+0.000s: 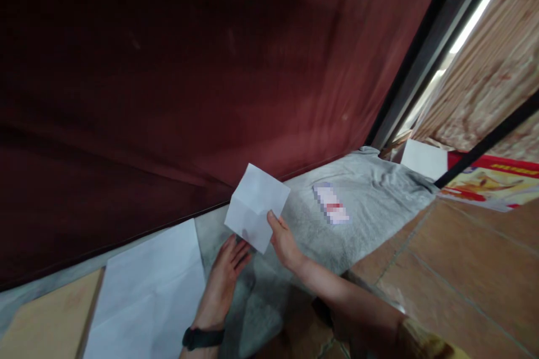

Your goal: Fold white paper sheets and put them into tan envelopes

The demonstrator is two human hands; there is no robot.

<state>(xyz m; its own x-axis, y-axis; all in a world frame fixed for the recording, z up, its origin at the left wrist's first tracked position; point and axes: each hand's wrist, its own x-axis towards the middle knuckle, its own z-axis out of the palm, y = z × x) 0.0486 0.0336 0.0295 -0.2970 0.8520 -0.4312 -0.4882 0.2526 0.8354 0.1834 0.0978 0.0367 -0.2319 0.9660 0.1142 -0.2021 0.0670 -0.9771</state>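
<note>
My right hand (284, 242) pinches the lower right edge of a folded white paper (256, 206) and holds it up above a grey cloth (370, 202). My left hand (225, 275), with a black watch on the wrist, reaches toward the paper's lower edge with fingers stretched out, fingertips touching or just under the paper. The paper shows a fold line across its middle.
A large white sheet (151, 291) lies at the lower left beside a brown cardboard piece (50, 320). A dark red curtain (189, 67) fills the back. A small label (331, 203) lies on the cloth. Brown floor tiles (463, 269) and a printed poster (488, 179) are at the right.
</note>
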